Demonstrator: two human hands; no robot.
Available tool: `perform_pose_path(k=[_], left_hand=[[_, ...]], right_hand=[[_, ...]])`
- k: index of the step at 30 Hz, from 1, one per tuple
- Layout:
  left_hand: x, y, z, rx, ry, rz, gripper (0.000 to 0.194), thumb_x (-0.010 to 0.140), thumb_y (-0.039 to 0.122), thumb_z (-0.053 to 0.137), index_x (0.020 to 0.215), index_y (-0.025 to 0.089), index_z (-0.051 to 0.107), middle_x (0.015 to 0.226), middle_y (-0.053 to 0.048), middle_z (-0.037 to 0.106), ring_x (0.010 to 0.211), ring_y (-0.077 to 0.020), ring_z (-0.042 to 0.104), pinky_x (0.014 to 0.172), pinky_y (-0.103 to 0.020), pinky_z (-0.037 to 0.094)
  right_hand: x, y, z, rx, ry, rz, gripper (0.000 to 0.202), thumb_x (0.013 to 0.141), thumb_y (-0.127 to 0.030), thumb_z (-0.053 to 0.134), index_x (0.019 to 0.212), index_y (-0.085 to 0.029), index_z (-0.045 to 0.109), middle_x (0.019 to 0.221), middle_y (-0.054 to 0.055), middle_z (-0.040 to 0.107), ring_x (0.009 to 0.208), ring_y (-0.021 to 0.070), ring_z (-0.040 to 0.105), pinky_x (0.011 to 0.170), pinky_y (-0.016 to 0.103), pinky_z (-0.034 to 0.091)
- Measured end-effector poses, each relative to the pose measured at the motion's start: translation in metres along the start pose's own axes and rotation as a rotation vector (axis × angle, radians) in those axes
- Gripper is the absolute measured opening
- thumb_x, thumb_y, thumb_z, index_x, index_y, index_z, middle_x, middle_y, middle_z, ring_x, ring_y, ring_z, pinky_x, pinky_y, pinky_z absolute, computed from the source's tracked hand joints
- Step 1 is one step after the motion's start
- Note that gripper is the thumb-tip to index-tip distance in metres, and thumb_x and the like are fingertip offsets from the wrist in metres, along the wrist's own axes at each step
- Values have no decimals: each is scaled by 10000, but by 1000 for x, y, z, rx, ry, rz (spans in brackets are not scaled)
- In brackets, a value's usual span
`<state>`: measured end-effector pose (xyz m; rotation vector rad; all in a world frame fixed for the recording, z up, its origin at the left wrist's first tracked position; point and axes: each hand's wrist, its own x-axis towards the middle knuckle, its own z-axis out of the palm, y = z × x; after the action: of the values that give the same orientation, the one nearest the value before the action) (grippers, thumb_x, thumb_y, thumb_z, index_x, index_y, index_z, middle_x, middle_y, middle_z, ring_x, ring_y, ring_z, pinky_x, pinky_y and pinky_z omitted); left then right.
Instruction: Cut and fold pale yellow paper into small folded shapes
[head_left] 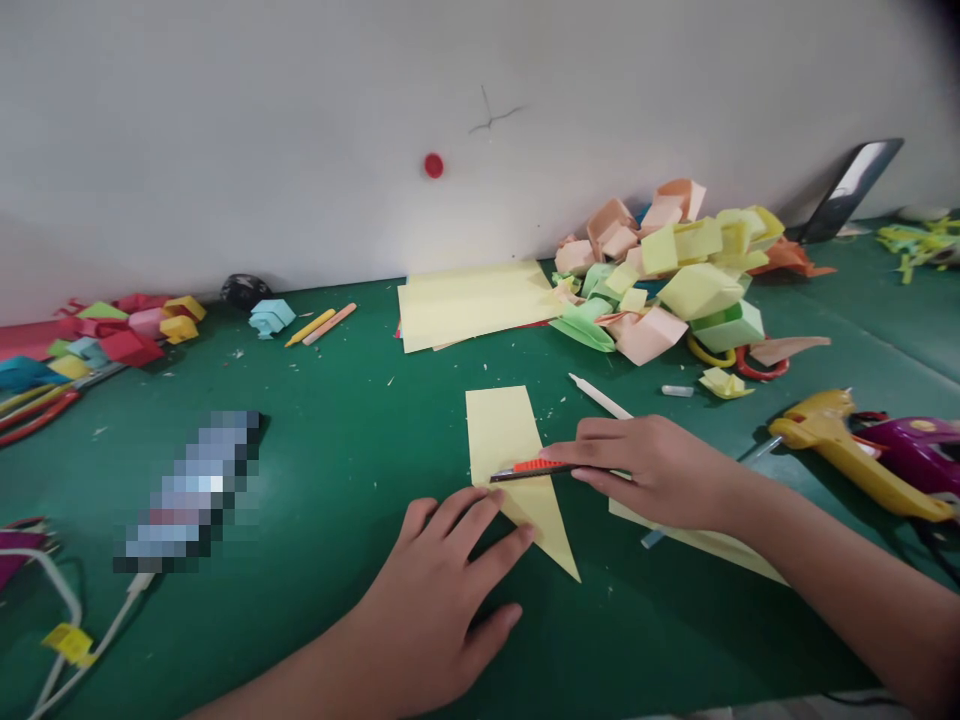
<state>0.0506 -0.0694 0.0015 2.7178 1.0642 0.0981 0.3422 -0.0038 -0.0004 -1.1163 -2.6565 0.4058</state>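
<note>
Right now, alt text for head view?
The right hand holds a cutter at yellow paper on a green table; the left hand rests fingertips on the paper. Folded paper pieces and a glue gun lie right.

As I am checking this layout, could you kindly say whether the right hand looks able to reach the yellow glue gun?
Probably yes: the yellow glue gun lies beside the right forearm with its handle uncovered, though the right hand would likely need to put down its utility knife first.
</note>
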Motion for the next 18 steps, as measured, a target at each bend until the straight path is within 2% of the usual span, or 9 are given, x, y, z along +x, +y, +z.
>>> perform_pose_path(k=[10, 18], left_hand=[[-1, -1, -1, -1, -15, -1, 498, 951, 315, 547, 1445, 319, 488, 1483, -92, 486, 1352, -364, 441, 963, -555, 441], [0, -1, -1, 19, -42, 2, 538, 937, 295, 552, 1467, 318, 459, 1499, -105, 476, 1357, -369, 438, 965, -577, 436]], right_hand=[[-5, 6, -7, 34, 3, -13, 389, 1053, -343, 414, 1397, -350, 595, 889, 17, 633, 736, 146, 618, 665, 256, 455], [-5, 8, -15, 75, -2, 5, 379, 1045, -351, 427, 1379, -369, 607, 924, 22, 654, 745, 154, 631, 642, 254, 449]])
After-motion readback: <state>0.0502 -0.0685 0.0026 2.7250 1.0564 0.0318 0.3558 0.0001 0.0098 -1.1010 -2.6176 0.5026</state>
